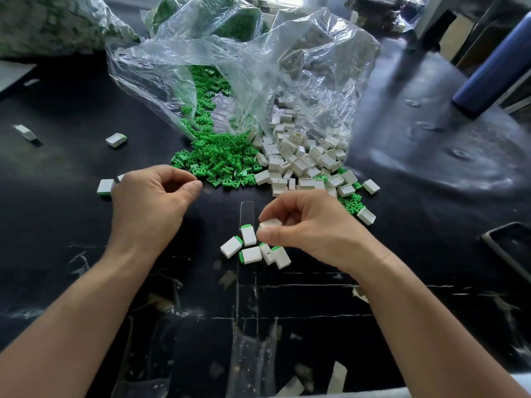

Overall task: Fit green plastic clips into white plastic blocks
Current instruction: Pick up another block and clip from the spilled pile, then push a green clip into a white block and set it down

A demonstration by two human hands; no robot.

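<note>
A heap of green plastic clips (218, 160) spills from a clear bag at the table's middle. To its right lies a pile of white plastic blocks (304, 165). My right hand (313, 228) pinches one white block (270, 224) between thumb and fingers, just above a small cluster of blocks fitted with green clips (253, 248). My left hand (152, 205) hovers at the near edge of the green heap with its fingers curled; thumb and forefinger almost meet, and I see nothing between them.
The clear plastic bag (244, 67) stands open behind both piles. More fitted blocks lie at the left (116, 139) (105, 186). A blue cylinder (494, 67) leans at the far right, and a dark tray edge (508, 248) sits at right. Torn tape marks the black table (86, 124).
</note>
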